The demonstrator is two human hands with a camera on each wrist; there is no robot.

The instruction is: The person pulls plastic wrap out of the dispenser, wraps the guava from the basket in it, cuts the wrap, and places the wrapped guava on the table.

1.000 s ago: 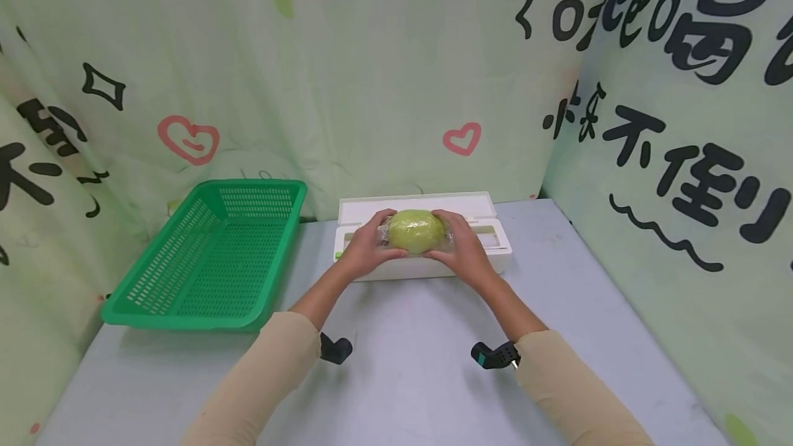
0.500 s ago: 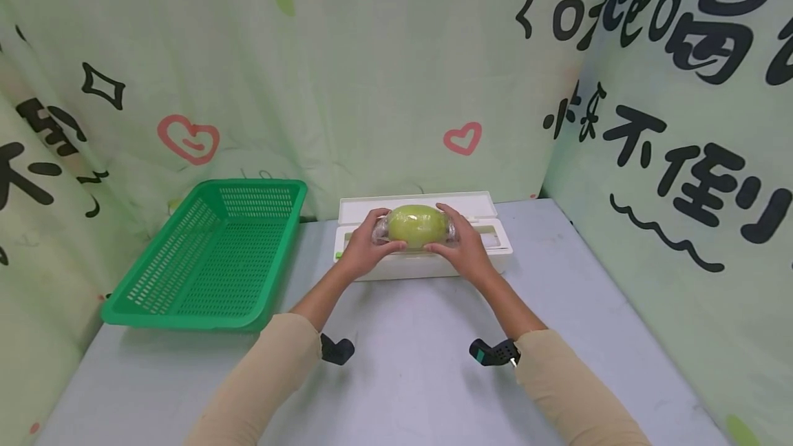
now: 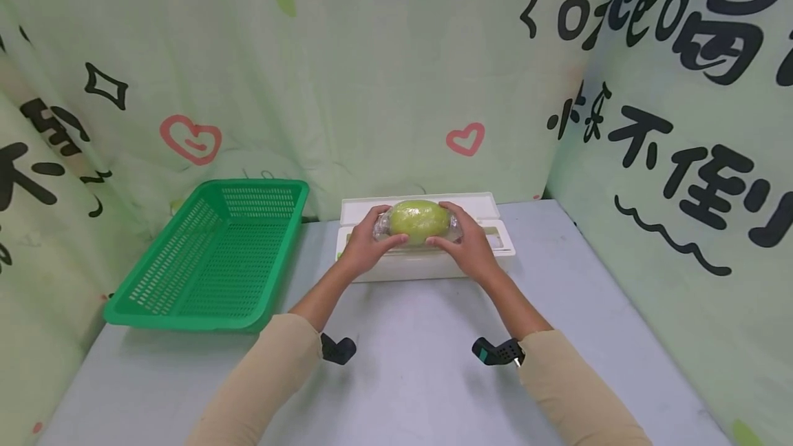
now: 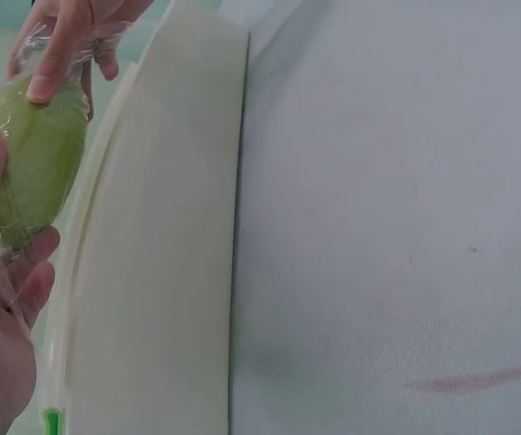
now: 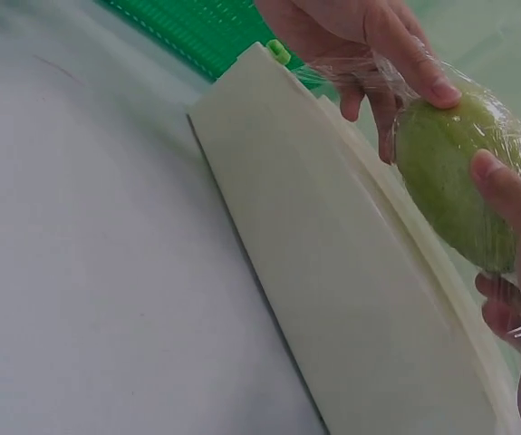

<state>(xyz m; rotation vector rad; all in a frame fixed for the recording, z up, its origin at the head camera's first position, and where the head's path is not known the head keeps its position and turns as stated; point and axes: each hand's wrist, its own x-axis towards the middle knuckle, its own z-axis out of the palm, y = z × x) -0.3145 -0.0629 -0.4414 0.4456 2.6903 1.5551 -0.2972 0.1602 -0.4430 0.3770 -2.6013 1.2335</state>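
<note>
A green oval fruit [image 3: 419,221] in clear plastic film is held up between both hands, above a white box [image 3: 427,267] with its lid raised at the back. My left hand [image 3: 365,243] grips the fruit's left end, thumb on the near side; my right hand [image 3: 472,246] grips the right end the same way. In the left wrist view the fruit [image 4: 38,159] has film bunched at its ends, and fingers reach under it. The right wrist view shows both thumbs on the wrapped fruit [image 5: 450,172].
A green plastic basket [image 3: 210,260] stands on the left of the pale table [image 3: 409,377]. Behind the table hangs a printed curtain [image 3: 372,74], and another printed sheet [image 3: 669,177] runs along the right side.
The wrapped fruit has risen slightly and tilted or turned a little between the hands. Both hands have kept hold of its ends, with thumbs shifted upward on the near side.
</note>
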